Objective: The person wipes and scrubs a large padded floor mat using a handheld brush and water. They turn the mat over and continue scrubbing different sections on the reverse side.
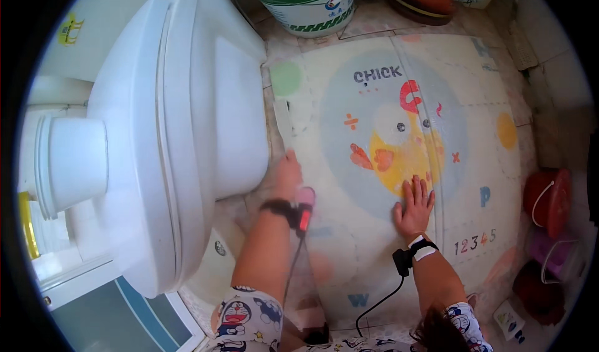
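Mat (380, 258) under right hand (413, 208), spread flat; left hand (289, 172) blurred, grip unclear; bucket (302, 14) cut off above

1. Centre: mat (486, 99), smooth and plastic-looking, with a soft sheen.
2. Left: toilet (240, 115), glossy, smooth, ceramic-looking.
3. Top centre: green-banded pail (306, 7), smooth plastic.
4. Right edge: red bucket (559, 196), shiny plastic.
5. Bottom, left of centre: sleeve (249, 317), soft-looking, matt printed cloth.

Home bathroom: white toilet (193, 108), tiled floor (365, 25), bucket (309, 12), cartoon mat (399, 155).
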A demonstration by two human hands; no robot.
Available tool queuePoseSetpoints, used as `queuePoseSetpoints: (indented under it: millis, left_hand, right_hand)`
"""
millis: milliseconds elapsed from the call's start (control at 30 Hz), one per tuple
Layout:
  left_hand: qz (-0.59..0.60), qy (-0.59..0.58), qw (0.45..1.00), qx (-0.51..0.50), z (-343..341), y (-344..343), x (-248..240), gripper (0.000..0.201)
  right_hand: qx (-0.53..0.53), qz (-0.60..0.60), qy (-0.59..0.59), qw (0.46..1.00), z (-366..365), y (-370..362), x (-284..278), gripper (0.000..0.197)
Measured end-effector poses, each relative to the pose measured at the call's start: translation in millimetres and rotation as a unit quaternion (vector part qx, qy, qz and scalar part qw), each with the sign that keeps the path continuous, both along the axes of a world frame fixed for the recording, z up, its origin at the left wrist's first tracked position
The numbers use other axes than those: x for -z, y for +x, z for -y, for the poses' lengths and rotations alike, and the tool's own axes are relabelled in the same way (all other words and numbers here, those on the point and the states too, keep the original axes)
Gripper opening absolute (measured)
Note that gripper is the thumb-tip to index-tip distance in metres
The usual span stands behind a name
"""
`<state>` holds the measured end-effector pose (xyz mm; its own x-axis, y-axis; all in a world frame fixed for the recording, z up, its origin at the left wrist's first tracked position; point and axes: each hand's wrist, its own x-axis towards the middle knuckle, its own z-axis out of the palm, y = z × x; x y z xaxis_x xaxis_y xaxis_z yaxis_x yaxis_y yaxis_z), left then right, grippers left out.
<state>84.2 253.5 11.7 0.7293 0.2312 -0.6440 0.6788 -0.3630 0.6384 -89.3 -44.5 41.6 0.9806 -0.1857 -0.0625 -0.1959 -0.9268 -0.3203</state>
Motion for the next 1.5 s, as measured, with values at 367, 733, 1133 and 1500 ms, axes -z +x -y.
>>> queuePoseSetpoints:
  millis: [367, 733, 1133, 1500]
  left_hand:
    - [0.053, 0.211, 0.960, 0.176, 37, -100, -7, 0.032]
    - [0.022, 0.148, 0.965, 0.214, 1, -86, 31, 0.024]
    - [-0.042, 0.034, 0.998, 0.030, 9, -12, 2, 0.046]
    - [-0.059, -0.174, 0.968, -0.173, 13, 64, -17, 0.037]
  right_hand:
    - [0.005, -0.018, -0.020, 1.000, 12, -3, 0, 0.057]
    - [0.009, -0.029, 0.003, 1.000, 7, 1, -4, 0.057]
    - [0.000, -0.006, 0.008, 1.000, -1, 1, 2, 0.057]
    - [0.001, -0.016, 0.020, 1.000, 1, -2, 2, 0.057]
